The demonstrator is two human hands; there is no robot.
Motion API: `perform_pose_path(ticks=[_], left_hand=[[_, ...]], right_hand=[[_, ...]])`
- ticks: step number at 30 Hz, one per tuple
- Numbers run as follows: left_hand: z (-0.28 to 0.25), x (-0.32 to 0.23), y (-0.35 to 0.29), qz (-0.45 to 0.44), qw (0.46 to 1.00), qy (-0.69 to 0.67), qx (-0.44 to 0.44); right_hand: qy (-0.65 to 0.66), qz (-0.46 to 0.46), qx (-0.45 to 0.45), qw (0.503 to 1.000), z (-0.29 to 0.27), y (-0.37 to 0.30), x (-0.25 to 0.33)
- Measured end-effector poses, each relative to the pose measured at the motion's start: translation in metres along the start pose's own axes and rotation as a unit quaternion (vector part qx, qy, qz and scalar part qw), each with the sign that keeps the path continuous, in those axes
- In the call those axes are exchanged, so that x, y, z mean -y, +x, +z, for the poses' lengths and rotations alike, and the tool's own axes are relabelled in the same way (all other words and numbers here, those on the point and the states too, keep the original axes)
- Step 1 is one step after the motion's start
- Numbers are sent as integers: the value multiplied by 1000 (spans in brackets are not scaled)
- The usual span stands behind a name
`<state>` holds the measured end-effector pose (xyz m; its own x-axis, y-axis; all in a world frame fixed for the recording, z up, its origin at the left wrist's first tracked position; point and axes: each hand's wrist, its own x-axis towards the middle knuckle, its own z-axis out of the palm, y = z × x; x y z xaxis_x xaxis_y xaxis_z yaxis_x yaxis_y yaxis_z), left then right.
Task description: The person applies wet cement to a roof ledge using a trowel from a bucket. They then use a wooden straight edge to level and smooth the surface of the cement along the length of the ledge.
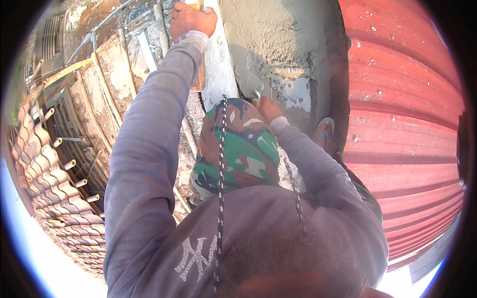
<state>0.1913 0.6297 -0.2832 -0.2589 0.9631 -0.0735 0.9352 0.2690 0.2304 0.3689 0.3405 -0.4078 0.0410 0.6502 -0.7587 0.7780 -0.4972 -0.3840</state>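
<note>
My left hand (194,22), at the top of the view, is closed around a narrow brown wooden board (200,79). The board lies along a whitish strip (217,64) at the edge of the grey cement surface (283,30). Lower down, my right hand (270,109) is closed on what looks like a trowel (257,93); its shank shows, and its blade is hard to tell from the wet cement. Beside this hand is a patch of watery, bubbly cement (293,94). My camouflage-clad knee (238,144) rises between my arms.
Red corrugated roofing sheets (402,99) run along the right side. My foot in a flip-flop (324,131) stands at the cement's edge. On the left are wooden poles (102,87), a drop beside the wall, and a tiled roof (49,193) lower down.
</note>
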Motion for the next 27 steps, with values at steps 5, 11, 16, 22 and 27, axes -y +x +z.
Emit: perform_pose_path(ticks=[5, 11, 16, 22, 27], left_hand=[[1, -1, 0, -7, 1000, 3, -9], [-8, -6, -1, -20, 1000, 0, 13], [-14, -8, -7, -20, 999, -28, 25], [-13, -7, -5, -11, 1000, -21, 16], [-13, -9, -5, -27, 999, -18, 21]], right_hand=[[14, -1, -46, 999, -13, -6, 13], [-12, 6, -19, 1000, 21, -9, -18], [-38, 14, -14, 999, 5, -28, -28], [-93, -70, -88, 989, -88, 77, 28], [-61, -79, -168, 981, -148, 175, 89]])
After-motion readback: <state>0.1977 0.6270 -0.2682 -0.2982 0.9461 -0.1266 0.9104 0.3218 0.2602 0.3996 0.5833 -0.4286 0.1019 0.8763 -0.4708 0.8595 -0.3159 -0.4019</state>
